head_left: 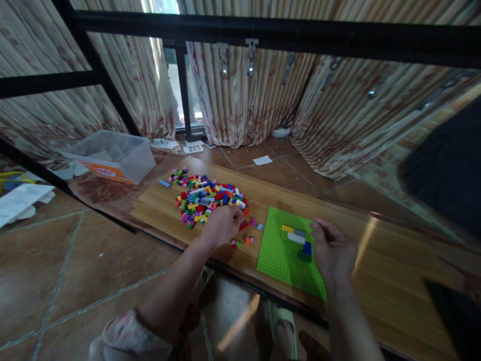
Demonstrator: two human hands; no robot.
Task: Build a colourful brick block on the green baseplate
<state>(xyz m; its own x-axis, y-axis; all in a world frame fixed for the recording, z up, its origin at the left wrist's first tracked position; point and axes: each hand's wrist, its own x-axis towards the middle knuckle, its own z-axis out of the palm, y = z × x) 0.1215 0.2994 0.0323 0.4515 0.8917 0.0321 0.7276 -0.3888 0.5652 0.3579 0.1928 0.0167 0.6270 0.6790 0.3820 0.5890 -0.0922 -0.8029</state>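
A heap of mixed toy building bricks (205,195) lies on the wooden bench top. At its near right edge is my left hand (222,225), fingers curled in close to a red brick (244,225); what they hold, if anything, I cannot make out. A green studded baseplate (274,250) lies to the right of the heap. Fixed on it are a yellow brick (287,228), a white brick (296,238), a blue brick (307,247) and a dark green piece (303,256). Over the baseplate's right edge my right hand (334,253) is closed in a pinch, its contents too small to see.
Several loose bricks (248,239) are scattered between heap and baseplate. A clear plastic bin (139,163) with an orange label stands at the bench's far left. Dark metal bars (240,30) cross above, before striped curtains (248,100). Papers (262,160) lie on the tiled floor.
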